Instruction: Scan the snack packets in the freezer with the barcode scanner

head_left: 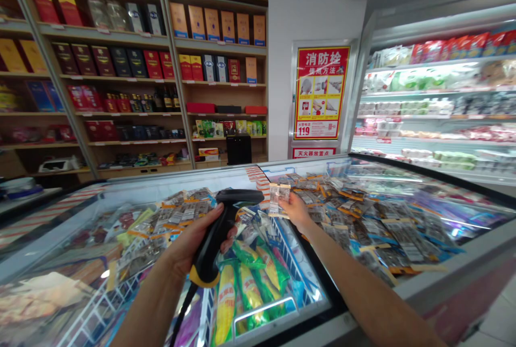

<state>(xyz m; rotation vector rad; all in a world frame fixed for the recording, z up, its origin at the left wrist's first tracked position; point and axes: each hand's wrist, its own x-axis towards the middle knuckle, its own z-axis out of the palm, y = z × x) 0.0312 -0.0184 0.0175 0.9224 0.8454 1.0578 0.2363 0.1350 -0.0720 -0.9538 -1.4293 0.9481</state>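
My left hand (201,239) is wrapped round the handle of a black and yellow barcode scanner (226,218), its head pointing right and its cable hanging down at the bottom. Just in front of the scanner head, my right hand (296,210) pinches a small clear packet (279,200) with a pale label side showing. What is inside that packet is too small to tell. Both hands are above a glass-topped chest freezer (266,336). Many similar packets (355,212) lie in a heap to the right, and another pile of packets (183,210) lies at the left.
Below the scanner, packaged corn cobs (248,288) fill a white wire basket (292,253). Shelves of boxed bottles (123,62) stand behind the freezer. A red fire-hydrant poster (322,92) hangs on the wall. On the right is a lit refrigerated display (439,92).
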